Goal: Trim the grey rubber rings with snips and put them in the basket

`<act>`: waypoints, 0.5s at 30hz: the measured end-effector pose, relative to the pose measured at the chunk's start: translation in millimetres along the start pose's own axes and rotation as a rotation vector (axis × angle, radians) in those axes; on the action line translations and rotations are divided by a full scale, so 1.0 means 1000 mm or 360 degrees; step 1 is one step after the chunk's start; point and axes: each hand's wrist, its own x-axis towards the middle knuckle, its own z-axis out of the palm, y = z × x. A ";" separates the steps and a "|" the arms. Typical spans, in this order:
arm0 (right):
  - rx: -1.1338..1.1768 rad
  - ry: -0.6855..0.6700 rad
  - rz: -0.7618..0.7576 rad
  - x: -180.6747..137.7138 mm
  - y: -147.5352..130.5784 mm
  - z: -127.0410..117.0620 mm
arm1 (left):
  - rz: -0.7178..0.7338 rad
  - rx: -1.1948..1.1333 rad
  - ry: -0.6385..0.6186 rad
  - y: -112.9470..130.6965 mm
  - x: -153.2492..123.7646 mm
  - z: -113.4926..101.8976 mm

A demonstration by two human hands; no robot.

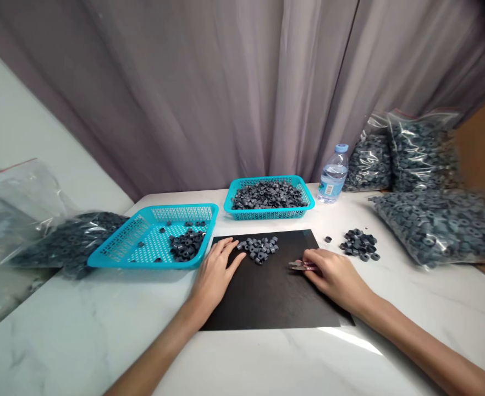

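On the black mat point(275, 302) lies a loose pile of small dark grey ring-shaped plastic pieces point(260, 250). My left hand point(215, 269) rests at the mat's left edge, fingers spread, its fingertips beside the pile's left side; whether they touch a piece I cannot tell. My right hand point(329, 272) is closed around what look like small nippers point(296, 265), metal jaws pointing left over the mat. The handles are mostly hidden in my fingers, with a little pink showing. A gap of mat separates the jaws from the pile.
A blue basket point(143, 265) at left holds some pieces; another blue basket point(269, 215) behind the mat is full. A small heap point(360, 243) lies right of the mat. Water bottle point(334, 176), stuffed bag point(444, 225), upright bag point(422, 148) and open bag point(89, 225) flank the white table point(81, 335).
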 end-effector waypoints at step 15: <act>0.0052 0.0031 -0.0084 0.002 -0.007 0.001 | 0.0090 -0.0134 0.0106 0.012 -0.005 -0.014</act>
